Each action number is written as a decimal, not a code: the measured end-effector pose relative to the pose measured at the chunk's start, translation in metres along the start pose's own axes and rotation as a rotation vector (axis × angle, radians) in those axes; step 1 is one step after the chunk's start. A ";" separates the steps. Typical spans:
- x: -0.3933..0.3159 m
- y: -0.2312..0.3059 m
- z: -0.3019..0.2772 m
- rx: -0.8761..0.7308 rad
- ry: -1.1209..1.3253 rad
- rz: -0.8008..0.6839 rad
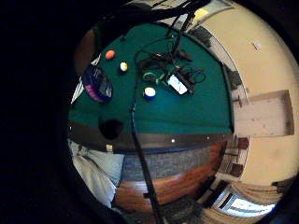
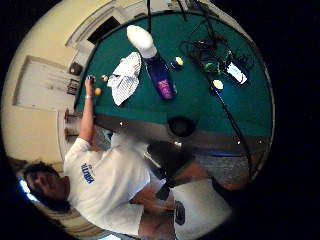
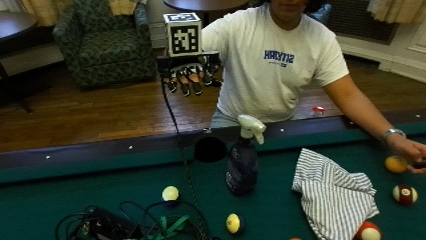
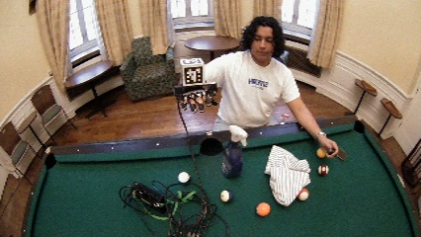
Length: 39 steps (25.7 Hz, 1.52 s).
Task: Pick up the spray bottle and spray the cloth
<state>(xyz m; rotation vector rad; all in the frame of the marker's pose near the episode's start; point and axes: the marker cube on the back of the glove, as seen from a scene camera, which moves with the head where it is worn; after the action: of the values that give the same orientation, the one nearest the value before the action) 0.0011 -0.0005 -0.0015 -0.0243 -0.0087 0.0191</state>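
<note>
Green felt bench (image 3: 80,195), pool-table type.

Outside view: gloved right hand (image 3: 190,75) is raised in the air on the far side of the rail, fingers (image 3: 186,85) hanging straight down, released, holding nothing. Spray bottle (image 3: 243,157) stands upright on the felt below and ahead of the fingers, well apart from them, white trigger head on top, dark blue body. Striped cloth (image 3: 333,192) lies crumpled just beside the bottle, on its side away from the fingers. Bare left hand (image 3: 411,152) rests on the felt beyond the cloth by a yellow ball (image 3: 395,163).

Wide outside view: same layout; bottle near the side pocket (image 4: 210,146), cable tangle (image 4: 168,202) on the felt further in from the fingers.

Thumb side palm view: bottle, cloth and pocket all visible, far from the palm. Nothing close to it.

Little finger side palm view: bottle body at the edge, loose balls, cables, phone-like device (image 1: 177,84). No contact.

Judgement: the reach is not started, the pickup is all still to do.

Risks:
- Bottle is tall and narrow; a descent that clips the trigger head would likely tip it, and it could roll toward the pocket.
- Grabbing the body too low leaves no finger on the trigger.
- Nozzle direction is hard to read here; if it faces away from the cloth, spray hits felt or the device.
- Glove cable hangs near the bottle and could snag it.
</note>
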 end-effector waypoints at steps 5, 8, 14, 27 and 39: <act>0.005 -0.003 0.000 -0.009 -0.007 0.021; 0.007 -0.003 0.002 -0.008 -0.004 0.023; 0.007 -0.002 0.010 -0.024 0.019 0.038; 0.011 0.014 0.063 -0.110 -0.008 0.046; 0.025 0.040 0.126 -0.137 -0.103 0.089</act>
<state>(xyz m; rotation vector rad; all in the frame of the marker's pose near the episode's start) 0.0240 0.0427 0.1241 -0.1609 -0.1117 0.1086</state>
